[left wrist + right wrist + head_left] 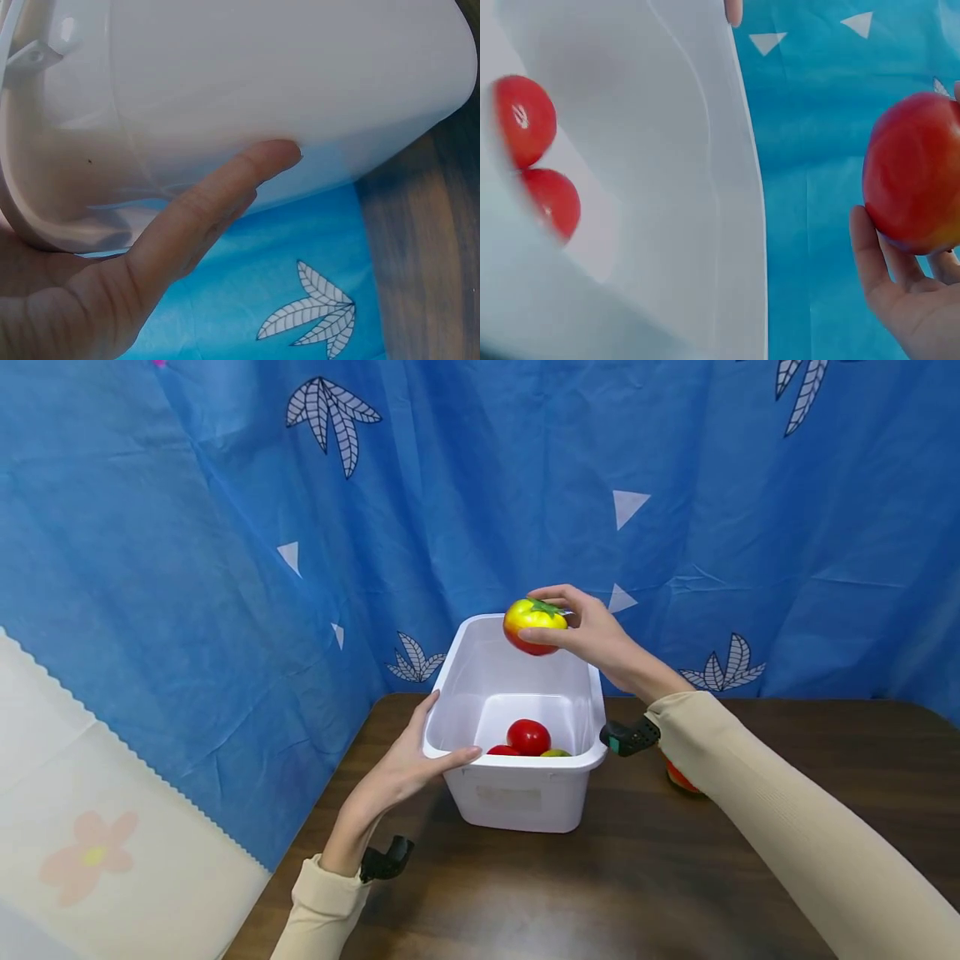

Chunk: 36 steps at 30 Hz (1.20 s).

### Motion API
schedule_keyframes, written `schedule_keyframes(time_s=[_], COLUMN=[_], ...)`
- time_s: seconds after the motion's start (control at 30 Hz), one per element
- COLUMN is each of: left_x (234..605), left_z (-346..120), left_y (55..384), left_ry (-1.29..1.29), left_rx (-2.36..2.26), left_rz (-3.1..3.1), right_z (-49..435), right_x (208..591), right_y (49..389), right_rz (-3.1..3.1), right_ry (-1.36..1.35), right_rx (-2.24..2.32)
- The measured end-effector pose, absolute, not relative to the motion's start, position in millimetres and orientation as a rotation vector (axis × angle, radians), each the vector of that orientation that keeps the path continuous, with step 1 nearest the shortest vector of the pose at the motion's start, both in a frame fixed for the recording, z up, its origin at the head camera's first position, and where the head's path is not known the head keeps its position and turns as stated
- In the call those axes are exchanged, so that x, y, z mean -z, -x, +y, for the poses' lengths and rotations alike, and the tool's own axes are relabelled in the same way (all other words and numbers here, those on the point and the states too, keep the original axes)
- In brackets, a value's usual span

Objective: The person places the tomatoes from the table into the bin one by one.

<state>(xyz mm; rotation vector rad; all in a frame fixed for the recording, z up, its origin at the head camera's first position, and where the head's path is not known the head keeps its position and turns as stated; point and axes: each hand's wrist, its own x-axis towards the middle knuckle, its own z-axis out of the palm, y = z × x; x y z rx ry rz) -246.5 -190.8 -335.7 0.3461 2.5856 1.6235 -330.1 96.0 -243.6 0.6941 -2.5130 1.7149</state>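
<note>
A white plastic bin (525, 797) sits on the table. My left hand (412, 756) holds its near left corner, the thumb along the near rim. Fingers (225, 180) lie against the outer wall in the left wrist view. Above the bin's far right part, my right hand (581, 627) grips a red and yellow fruit (528, 627) with a green leafy top. Its red underside shows in the right wrist view. Inside the bin lie a red round fruit (528, 737), another red fruit (502, 750) and a greenish one (556, 752), the last two partly hidden by the near rim.
To the right of the bin, a red round thing (681, 779) rests on the dark wooden table (637, 877), largely covered by my right sleeve. A blue patterned curtain (487, 485) hangs close behind the bin and along the left side.
</note>
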Motion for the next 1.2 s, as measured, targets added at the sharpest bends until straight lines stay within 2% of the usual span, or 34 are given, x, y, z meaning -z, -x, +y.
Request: schedule_keyframes(time_s=[0.2, 0.67, 1.2], left_x=[334, 336, 337], left_z=[-190, -189, -191], left_y=[246, 249, 251], left_ry=[-0.322, -0.347, -0.378], left_rx=[-1.611, -1.623, -1.618], left_rz=[2.592, 2.595, 2.588], right_z=[83, 78, 76], right_x=[238, 252, 257], right_y=[341, 351, 350], right_rz=[-2.506, -2.55, -2.537], right_ry=[-0.679, -0.675, -0.719], right_rx=[-1.722, -1.71, -1.71])
